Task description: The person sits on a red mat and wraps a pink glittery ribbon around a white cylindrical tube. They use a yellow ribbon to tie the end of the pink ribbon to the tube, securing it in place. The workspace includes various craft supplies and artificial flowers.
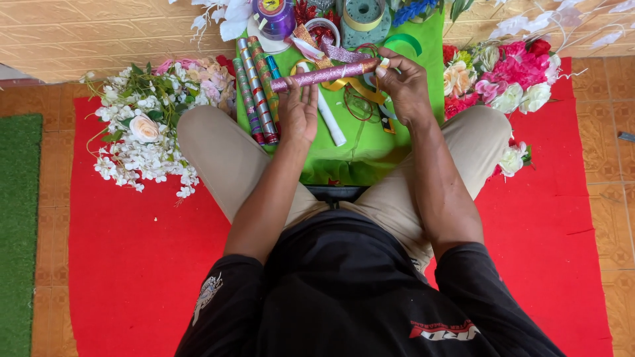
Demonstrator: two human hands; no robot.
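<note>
Purple glitter covers the roll [324,73] held crosswise above the green cloth [370,149], roughly level, between both hands. The left hand [299,112] supports one end from below, palm up, fingers loosely curled and together beneath the tube rather than clamped round it. The right hand [403,82] closes on the opposite end, thumb and fingertips pinched at what appears to be a loose edge or pale tab; the exact contact is too small to confirm.

Directly beneath lie a white roll [329,119], tangled gold ribbon [354,86] and a row of patterned foil rolls [256,89] just beside the left hand. Ribbon spools [362,13] stand at the cloth's far edge. White artificial flowers [142,142] sit to the left, pink and cream flowers [506,82] to the right, all on a red mat [132,264].

Risks, as judged: the left-hand support is light, so a firm pull from the right could slide the roll off the palm onto the ribbon below. A pinch on a thin edge may tear it or shed glitter.
</note>
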